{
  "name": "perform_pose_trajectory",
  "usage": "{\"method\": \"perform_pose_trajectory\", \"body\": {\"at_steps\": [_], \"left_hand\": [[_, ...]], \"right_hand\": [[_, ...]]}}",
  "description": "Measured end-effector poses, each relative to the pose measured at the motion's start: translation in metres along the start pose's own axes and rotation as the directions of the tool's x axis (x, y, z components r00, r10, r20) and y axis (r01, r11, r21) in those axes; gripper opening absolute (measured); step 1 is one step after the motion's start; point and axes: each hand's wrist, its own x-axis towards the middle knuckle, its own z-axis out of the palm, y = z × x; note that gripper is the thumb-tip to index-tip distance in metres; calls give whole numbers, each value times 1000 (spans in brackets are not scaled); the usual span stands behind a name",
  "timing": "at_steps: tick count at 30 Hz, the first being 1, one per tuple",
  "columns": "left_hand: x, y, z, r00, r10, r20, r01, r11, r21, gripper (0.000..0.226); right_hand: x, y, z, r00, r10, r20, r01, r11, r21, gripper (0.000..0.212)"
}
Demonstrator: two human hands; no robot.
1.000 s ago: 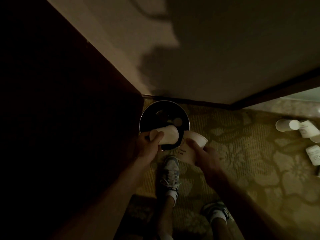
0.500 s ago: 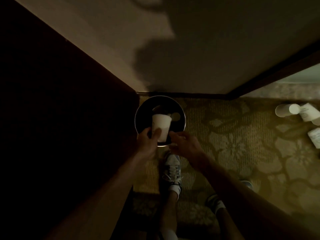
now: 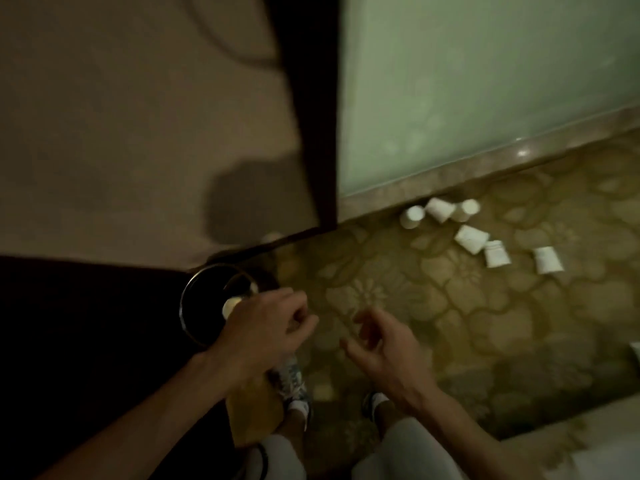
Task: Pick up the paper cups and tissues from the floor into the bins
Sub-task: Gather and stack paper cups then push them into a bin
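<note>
Dark cabinet front [image 3: 86, 323] fills the view left of the bin. Round bin [image 3: 182, 308], dark inside w/ a shiny metal rim, stands on the carpet [image 3: 398, 278] at the foot of the beige wall [image 3: 121, 116]. Inside it: one pale paper cup [image 3: 230, 305], round end facing up, lying toward the bin's right side. A second pale curve is just beyond it, too blurred to tell what it is.

Left hand [image 3: 266, 327] hovers over the bin's right rim & hides that edge. Its grip is loosely curled, nothing visible in it. Below the bin, a grey sneaker [image 3: 291, 379] is planted on the carpet.

Right hand [image 3: 381, 344] hangs right of the bin, apart from the left hand, over bare carpet. Its grip is slack, fingers half-bent, empty.

Behind & right of the bin, a dark door frame [image 3: 311, 133] runs upward, then a frosted greenish glass panel [image 3: 485, 81] on a stone sill [image 3: 450, 174].

Well right of the bin, six loose cups [image 3: 471, 239] lie scattered on the carpet. Three are bunched close by the sill, three trail off farther right. None is near either hand. Motion blur hides their print.
</note>
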Motion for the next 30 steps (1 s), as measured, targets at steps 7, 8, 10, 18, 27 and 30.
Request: {"method": "perform_pose_trajectory", "body": {"at_steps": [7,8,10,18,27,30], "left_hand": [[108,182,9,927,328,182,-367,896,250,23],[126,200,21,919,346,189,-386,887,252,21],[157,228,50,906,359,223,-408,880,242,18],[278,259,168,800,409,439,-529,827,192,21],[434,250,308,784,330,526,-505,831,232,49],[479,238,363,804,289,519,-474,839,268,58]], "right_hand": [[-44,95,-144,969,214,-120,-212,977,29,53],[-43,108,-156,960,247,-131,-242,969,54,53],[-37,135,-174,938,314,-144,-302,948,102,51],[14,244,-207,759,643,-101,-483,660,576,40],[138,397,-201,637,760,-132,-514,546,662,53],[187,450,-189,680,716,-158,-497,609,618,64]]}}
